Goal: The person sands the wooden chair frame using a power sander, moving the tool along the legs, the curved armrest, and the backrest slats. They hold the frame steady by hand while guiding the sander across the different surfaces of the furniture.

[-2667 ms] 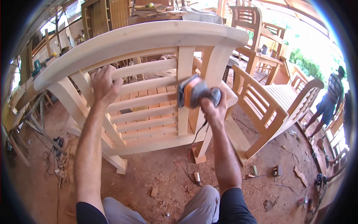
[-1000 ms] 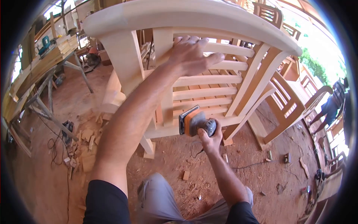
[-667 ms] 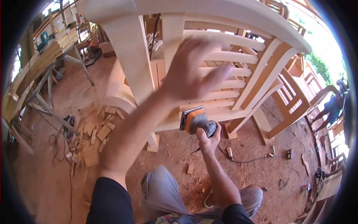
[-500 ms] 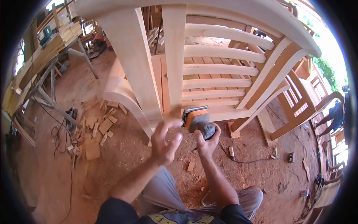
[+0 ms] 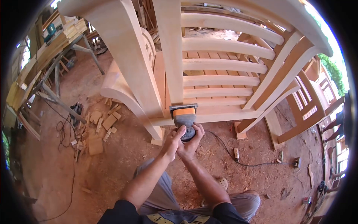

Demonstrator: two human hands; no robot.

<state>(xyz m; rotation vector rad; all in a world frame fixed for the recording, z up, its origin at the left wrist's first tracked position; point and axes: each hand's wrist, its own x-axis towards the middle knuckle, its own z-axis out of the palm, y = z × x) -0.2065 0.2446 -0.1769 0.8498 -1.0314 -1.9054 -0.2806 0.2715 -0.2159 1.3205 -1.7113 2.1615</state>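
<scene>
Orange/dk-gray sander (image 5: 184, 118), flat end nr bottom of pale slatted wood bench (image 5: 224, 66), poss. touching.

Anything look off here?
Mostly just mess: a loose heap of offcuts on the floor left of the bench, and a dark cord snaking across the right side, possibly a trip hazard. No obvious damage to the bench.

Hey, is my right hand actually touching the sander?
Touching: the head view shows your right hand curled around the dark rounded end of the sander, fingers against its side.
</scene>
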